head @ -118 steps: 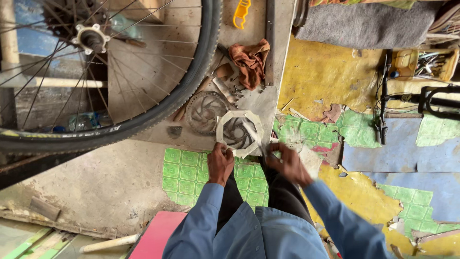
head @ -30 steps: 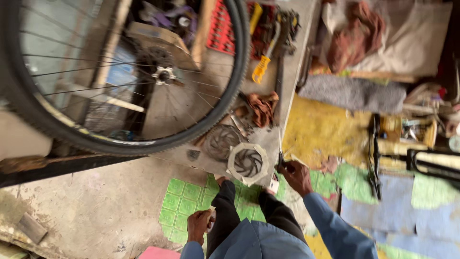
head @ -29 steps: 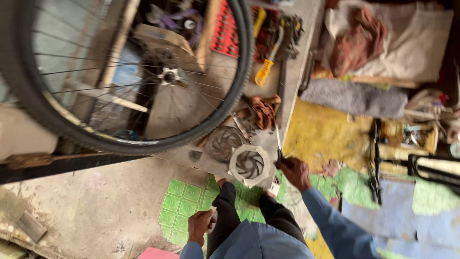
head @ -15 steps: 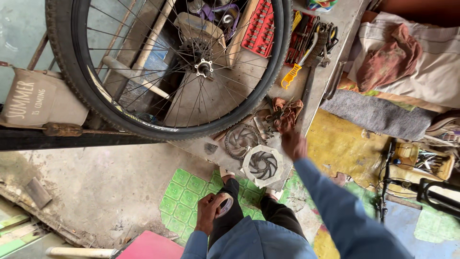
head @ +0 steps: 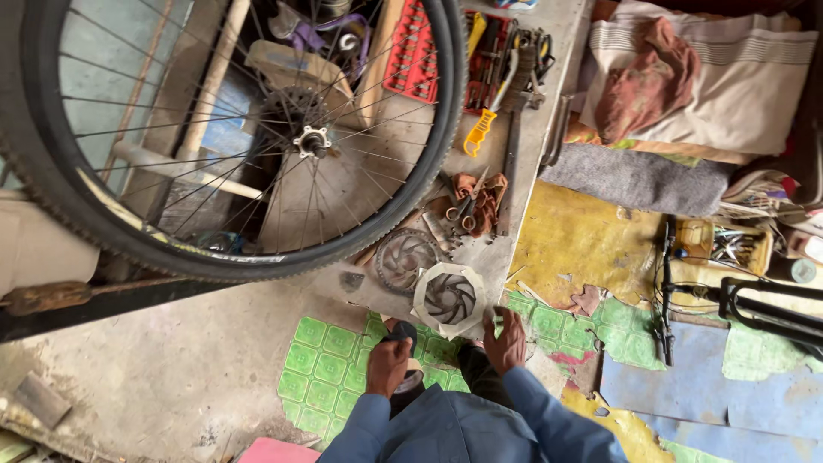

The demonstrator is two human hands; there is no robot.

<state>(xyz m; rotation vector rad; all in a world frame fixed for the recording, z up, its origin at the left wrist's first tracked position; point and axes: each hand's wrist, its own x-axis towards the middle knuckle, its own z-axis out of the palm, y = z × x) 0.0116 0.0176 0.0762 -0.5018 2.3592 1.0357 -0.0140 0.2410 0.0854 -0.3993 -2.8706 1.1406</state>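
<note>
A brake disc rotor in a white octagonal card holder (head: 448, 298) lies on the concrete floor just ahead of my knees. A second, bare rotor (head: 405, 257) lies beyond it to the left. My right hand (head: 506, 339) rests at the holder's right edge, fingers spread, holding nothing. My left hand (head: 387, 364) sits on my left knee with its back to the camera and its fingers curled out of sight. Both sleeves are blue.
A large spoked bicycle wheel (head: 257, 129) stands at the upper left. Beyond the rotors lie an orange rag with scissors (head: 476, 201), a yellow-handled tool (head: 478, 133) and a red socket tray (head: 420, 51). Folded cloths (head: 686, 86) and a black bike frame part (head: 754, 309) are on the right.
My right hand has drawn back from the rag area to the right edge of the packaged rotor. My left hand stays on the knee. The view has tilted up towards the wheel.
</note>
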